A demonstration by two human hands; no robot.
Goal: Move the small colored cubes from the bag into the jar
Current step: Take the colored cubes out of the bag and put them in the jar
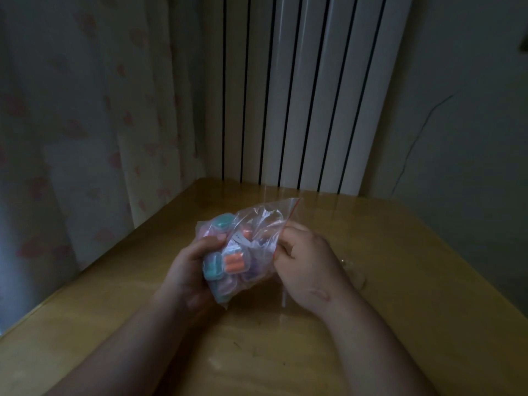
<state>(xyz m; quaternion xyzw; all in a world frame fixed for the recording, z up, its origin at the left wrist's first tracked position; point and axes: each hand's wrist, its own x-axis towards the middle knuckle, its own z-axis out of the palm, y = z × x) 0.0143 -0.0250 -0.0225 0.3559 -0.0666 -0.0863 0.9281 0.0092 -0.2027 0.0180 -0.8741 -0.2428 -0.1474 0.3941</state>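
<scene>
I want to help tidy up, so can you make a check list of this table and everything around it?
Surface: wooden table, glossy, dimly lit.
Job's things: clear bag of colored cubes, held in both hands; faint clear thing on the table, maybe the jar, too dim to tell.
Clutter: nothing seen.
Hands: left hand grips the bag's lower end; right hand pinches its top.
Cables: thin dark line on the wall, cord or crack.
Surroundings: curtain, radiator.

I counted one bag [258, 224], gripped by left hand [188, 270] and right hand [305, 261]. Inside the bag I saw two teal cubes [213, 269], two orange cubes [234, 262], others uncountable.
</scene>
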